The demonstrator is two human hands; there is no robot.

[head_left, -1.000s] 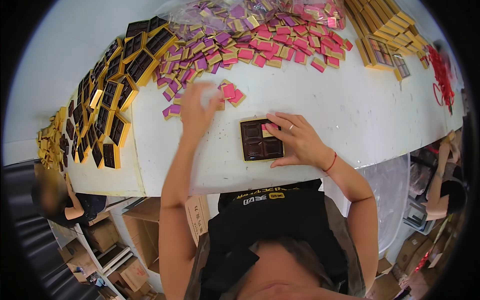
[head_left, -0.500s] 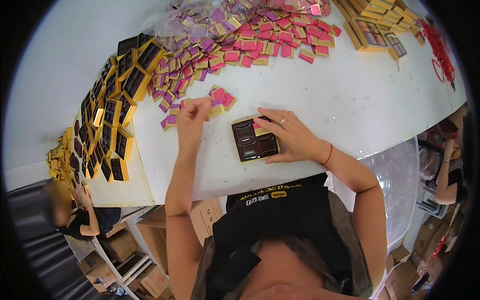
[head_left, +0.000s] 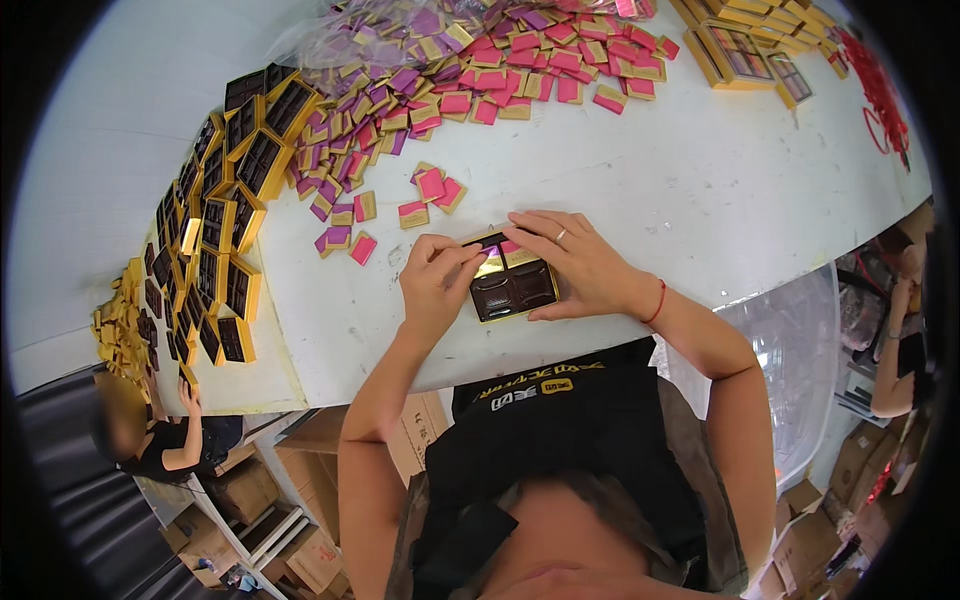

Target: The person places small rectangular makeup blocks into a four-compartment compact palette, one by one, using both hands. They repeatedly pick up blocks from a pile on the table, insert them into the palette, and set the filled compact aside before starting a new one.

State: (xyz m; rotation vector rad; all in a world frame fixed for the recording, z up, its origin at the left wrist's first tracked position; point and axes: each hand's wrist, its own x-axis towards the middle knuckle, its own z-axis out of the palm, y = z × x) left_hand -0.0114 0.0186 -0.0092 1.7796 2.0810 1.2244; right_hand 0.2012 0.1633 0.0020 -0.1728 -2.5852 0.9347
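While seemingly part-filled, brown tray (head_left: 512,288) between hands.

My left hand (head_left: 437,285) has come back from the loose pink packets (head_left: 432,190) to the dark tray (head_left: 512,285), now pressing a gold-edged packet (head_left: 492,262) into it beside my right hand (head_left: 570,262).

head-worn fisheye, looking down, table (head_left: 700,200) close

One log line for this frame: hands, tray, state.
left hand: placing gold packet in tray | right hand: steadying tray | table: loose pink packets
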